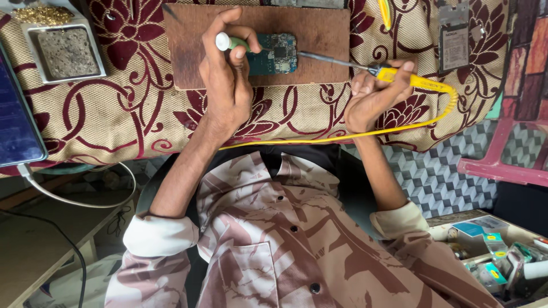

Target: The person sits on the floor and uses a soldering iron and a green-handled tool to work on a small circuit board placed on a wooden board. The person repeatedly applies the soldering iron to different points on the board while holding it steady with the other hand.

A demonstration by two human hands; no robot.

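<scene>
Ideally held steady and low: left hand point(225, 85) closed round a green-and-white tool point(228, 41), right hand point(374, 94) gripping a yellow soldering iron point(399, 77), tip aimed at the circuit board point(277, 54) at top centre. Beneath it, wooden board point(319, 34) on patterned maroon cloth point(114, 114); sponge tray point(65, 51) at upper left.

Circuit board point(275, 53): small, teal-blue, rounded corners, dark chips and metal shields on its face. Lies flat on a brown wooden board point(319, 34), partly covered at its left edge.

Green-handled tool point(231, 42): slim, white cap at the near end, tilted; tip end meets the circuit board's left part, contact hidden.

Soldering iron point(365, 68): yellow handle, dark metal shaft angled left, tip at the circuit board's right edge. Yellow cord point(399, 128) loops from the handle's rear.
</scene>
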